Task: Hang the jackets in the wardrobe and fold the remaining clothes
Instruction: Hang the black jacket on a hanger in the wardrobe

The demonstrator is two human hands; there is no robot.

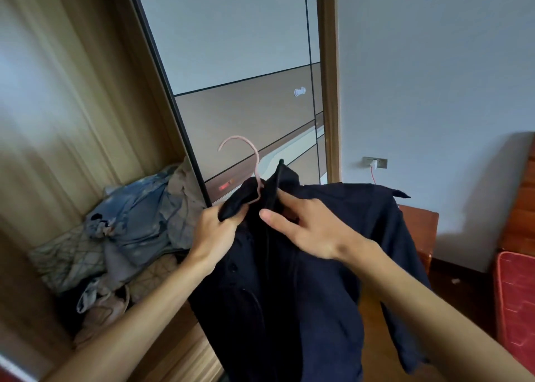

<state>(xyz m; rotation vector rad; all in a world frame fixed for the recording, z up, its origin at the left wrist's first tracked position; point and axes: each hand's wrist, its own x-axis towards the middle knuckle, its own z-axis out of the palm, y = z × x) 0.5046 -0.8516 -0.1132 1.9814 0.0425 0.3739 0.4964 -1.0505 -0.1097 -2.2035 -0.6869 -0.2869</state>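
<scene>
A dark navy jacket (318, 289) hangs in front of me on a pink hanger (246, 156), whose hook sticks up above the collar. My left hand (215, 231) grips the jacket's left collar edge near the hanger neck. My right hand (307, 228) rests on the fabric at the collar opening with its fingers spread, pinching the placket edge. The hanger's shoulders are hidden inside the jacket. The open wardrobe (72, 121) is at the left, its wooden interior blurred.
A pile of crumpled clothes (130, 228) lies on the wardrobe shelf at lower left. The sliding mirrored door (246, 63) stands just behind the jacket. A wooden cabinet (419, 228), a red mattress edge (515, 309) and a wall socket (375, 162) are at the right.
</scene>
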